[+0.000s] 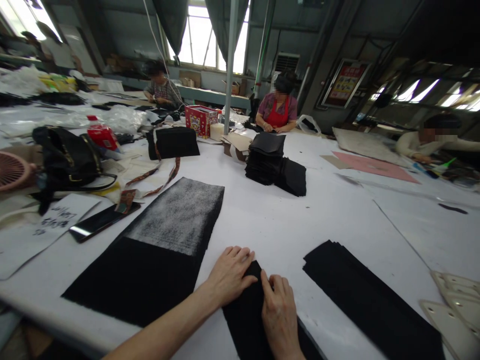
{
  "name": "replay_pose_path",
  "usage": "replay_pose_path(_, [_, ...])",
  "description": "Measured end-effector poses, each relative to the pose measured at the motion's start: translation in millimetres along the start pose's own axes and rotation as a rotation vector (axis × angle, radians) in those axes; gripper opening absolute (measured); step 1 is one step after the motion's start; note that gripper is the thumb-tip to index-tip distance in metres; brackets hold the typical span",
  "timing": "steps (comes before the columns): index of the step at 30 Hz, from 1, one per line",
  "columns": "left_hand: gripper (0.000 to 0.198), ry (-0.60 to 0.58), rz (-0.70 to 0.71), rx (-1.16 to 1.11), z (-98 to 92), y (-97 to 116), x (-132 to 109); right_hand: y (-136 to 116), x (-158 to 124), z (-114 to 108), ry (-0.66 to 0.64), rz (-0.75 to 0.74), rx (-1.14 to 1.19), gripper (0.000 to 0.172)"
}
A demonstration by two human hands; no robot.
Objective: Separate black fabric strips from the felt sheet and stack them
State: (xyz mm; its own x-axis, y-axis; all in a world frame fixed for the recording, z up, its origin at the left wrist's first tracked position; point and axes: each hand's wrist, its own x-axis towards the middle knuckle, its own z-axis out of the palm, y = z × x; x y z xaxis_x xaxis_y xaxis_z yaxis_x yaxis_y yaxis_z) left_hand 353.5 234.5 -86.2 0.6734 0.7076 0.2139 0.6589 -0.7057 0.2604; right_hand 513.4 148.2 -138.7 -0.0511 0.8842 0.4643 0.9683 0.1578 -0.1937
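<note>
White surface (258, 220) = biggest; near edge runs diag. across lower L, plenty of open room mid-surface, beyond both hands. Next, big blk sheet (131, 275) on L: pale fuzzy patch on its far half, R edge slanting up & away, near R corner close by L forearm. Blk stack (367, 300) on R, far end stepped, runs off bottom of view; bare gap btwn it & R hand. Far blk pile (266, 157) well apart, bare surface btwn.

Blk strip (242, 320) lies flat on surface btwn sheet & R stack, directly under both hands; near end out of view. L grip (232, 275): spread, not clenched, across strip's L edge nr far end, thumb on cloth, fingertips past it. R grip (277, 305): index straight at strip's R edge nr far corner, other fingers bent; can't tell if pinching cloth.
</note>
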Motion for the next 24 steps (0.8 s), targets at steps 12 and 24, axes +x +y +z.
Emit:
replay_pose_path(12, [0.034, -0.046, 0.184, 0.065, 6.1, 4.8, 1.1, -7.1, 10.1, 0.6, 0.002, 0.057, 0.042, 0.041])
replay_pose_path(24, [0.044, -0.086, 0.277, 0.226, 8.0, 4.2, -0.1, 1.3, -14.0, -9.3, 0.029, 0.075, 0.092, 0.039])
